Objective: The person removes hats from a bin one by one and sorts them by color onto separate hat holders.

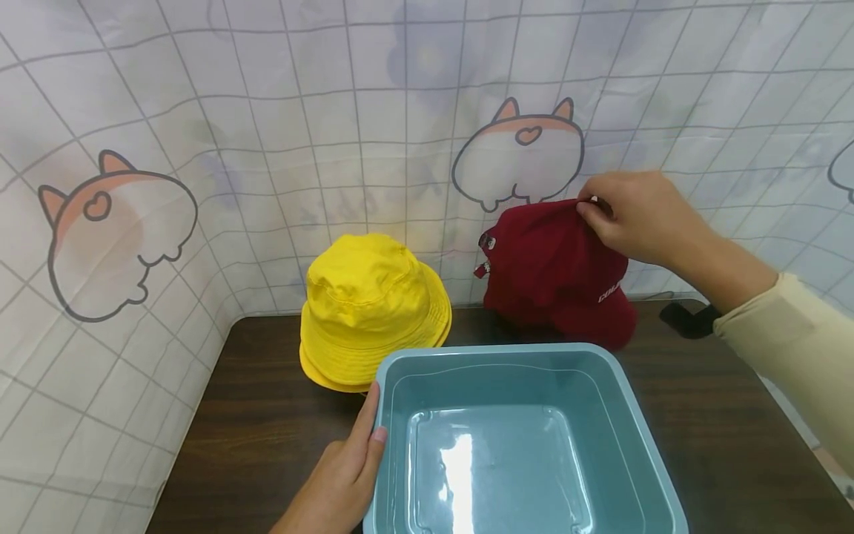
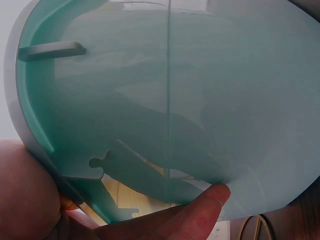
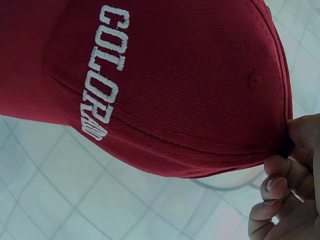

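Note:
A red baseball cap (image 1: 547,274) with white lettering hangs at the back right, its brim low. My right hand (image 1: 634,219) pinches the top of its crown between thumb and fingertips. In the right wrist view, the fabric of the cap (image 3: 190,75) is drawn to a point at the fingers. At the front is a light blue plastic basin (image 1: 494,460) with nothing inside. My left hand (image 1: 343,463) grips its left rim. The left wrist view shows the basin's outer wall (image 2: 150,85), with a finger (image 2: 200,215) against it. Yellow bucket hats (image 1: 370,297), seemingly stacked, sit behind the basin.
A dark wood table (image 1: 253,430) lies beneath everything. Behind it hangs a white grid-patterned cloth (image 1: 300,111) with cartoon prints. A small black object (image 1: 687,320) lies near the table's back edge, close to the right sleeve (image 1: 787,348).

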The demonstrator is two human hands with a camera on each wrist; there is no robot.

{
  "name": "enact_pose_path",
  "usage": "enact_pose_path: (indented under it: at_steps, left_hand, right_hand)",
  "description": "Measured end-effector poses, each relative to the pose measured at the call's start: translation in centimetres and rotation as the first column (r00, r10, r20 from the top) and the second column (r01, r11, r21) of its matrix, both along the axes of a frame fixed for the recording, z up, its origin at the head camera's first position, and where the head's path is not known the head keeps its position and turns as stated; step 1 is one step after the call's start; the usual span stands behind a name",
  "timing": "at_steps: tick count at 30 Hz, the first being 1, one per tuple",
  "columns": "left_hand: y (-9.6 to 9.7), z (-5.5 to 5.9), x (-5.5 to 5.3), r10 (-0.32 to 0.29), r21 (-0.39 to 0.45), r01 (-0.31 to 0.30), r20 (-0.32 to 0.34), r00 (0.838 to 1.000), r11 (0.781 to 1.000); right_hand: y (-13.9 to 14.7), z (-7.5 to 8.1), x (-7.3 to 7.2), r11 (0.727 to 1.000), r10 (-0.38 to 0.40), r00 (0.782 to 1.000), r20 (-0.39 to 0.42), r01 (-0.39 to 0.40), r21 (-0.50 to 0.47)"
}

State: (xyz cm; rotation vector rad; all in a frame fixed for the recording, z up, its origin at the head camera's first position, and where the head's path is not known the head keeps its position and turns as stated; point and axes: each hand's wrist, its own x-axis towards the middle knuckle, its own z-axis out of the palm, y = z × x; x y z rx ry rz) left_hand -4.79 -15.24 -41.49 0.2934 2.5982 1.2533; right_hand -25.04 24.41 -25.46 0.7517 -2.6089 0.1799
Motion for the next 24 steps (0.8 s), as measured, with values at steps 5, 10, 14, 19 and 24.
enact_pose_path:
  at_steps: [5,10,14,19,24]
  left_hand:
    - [0.2,0.0,0.0,0.016,-0.013,-0.017,-0.018,1.000,1.000]
    - [0.3,-0.2,-0.1,0.024,-0.028,-0.025,-0.029,0.999,0.999]
    - [0.4,-0.2,-0.1,0.028,-0.039,-0.029,-0.032,0.999,0.999]
    - [0.4,-0.1,-0.3,0.013,-0.024,-0.013,0.003,1.000,1.000]
    - [0.5,-0.1,-0.4,0.007,-0.020,-0.007,0.014,1.000,1.000]
  right_hand:
    - [0.1,-0.7,-0.1,1.000,-0.003,1.000,0.024,0.003,0.001]
    - [0.2,-1.3,-0.3,1.000,-0.001,0.999,0.041,0.001,0.001]
    - [0.3,-2.0,-0.5,1.000,0.008,0.999,0.043,-0.008,0.006]
    - [0.5,-2.8,-0.5,1.000,0.006,0.999,0.051,-0.006,0.000]
    - [0.7,-3.6,-0.6,1.000,0.004,0.998,0.060,-0.004,-0.013]
